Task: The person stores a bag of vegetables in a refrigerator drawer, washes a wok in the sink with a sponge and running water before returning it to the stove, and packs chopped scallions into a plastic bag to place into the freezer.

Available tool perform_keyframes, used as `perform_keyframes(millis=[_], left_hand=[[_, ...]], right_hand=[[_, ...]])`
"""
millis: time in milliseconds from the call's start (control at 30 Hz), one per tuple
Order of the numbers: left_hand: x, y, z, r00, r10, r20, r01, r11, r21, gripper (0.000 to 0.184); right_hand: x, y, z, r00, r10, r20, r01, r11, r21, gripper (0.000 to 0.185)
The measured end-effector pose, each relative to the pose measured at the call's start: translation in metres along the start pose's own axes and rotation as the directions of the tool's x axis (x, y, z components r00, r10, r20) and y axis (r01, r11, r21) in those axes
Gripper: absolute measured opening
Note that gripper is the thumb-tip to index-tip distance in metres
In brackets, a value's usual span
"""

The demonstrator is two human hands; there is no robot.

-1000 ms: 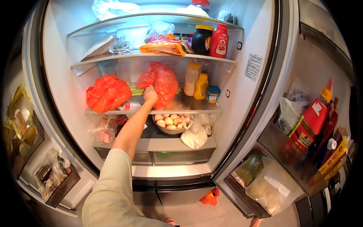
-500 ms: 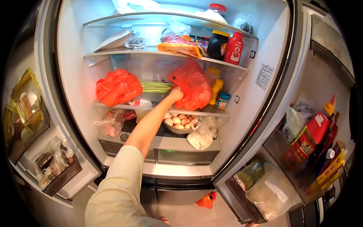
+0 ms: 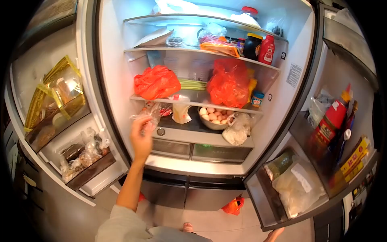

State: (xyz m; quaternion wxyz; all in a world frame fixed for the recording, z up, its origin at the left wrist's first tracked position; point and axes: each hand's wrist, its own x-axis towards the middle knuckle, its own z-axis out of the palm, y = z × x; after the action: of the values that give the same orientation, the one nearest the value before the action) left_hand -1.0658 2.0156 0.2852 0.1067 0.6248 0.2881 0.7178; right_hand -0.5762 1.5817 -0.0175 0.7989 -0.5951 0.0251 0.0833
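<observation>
The left hand (image 3: 141,139) reaches up at the left side of an open fridge (image 3: 205,170), its fingers partly curled in front of a clear plastic bag (image 3: 151,109). The bag sits at the left end of the lowest shelf – whether the fingers grip it or only come near it, I cannot tell. The right hand (image 3: 275,234) is at the bottom edge of the right door (image 3: 288,222), mostly out of frame, so its grip cannot be told.

To the right of the clear bag, on the same shelf, stand a pale packet (image 3: 181,113), a bowl (image 3: 210,124) of eggs (image 3: 216,114) and a whitish knotted bag (image 3: 237,131). On the shelf above, a crumpled red bag (image 3: 157,83) lies at the left and a larger red bag (image 3: 228,85) at the right, with green stalks (image 3: 192,84) between them – and a blue jar (image 3: 257,99) near the right wall. Below, an orange-red bag (image 3: 233,206) lies on the floor (image 3: 213,220).
</observation>
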Motion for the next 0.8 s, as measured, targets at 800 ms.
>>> perform_keyframes(millis=[800], left_hand=[[-0.072,-0.016,-0.474,0.620,-0.708,-0.338,0.651,0.704,-0.284,0.075]], right_hand=[[-0.123,-0.100,0.063,0.804,-0.585,0.106,0.593,0.799,-0.096,0.041]])
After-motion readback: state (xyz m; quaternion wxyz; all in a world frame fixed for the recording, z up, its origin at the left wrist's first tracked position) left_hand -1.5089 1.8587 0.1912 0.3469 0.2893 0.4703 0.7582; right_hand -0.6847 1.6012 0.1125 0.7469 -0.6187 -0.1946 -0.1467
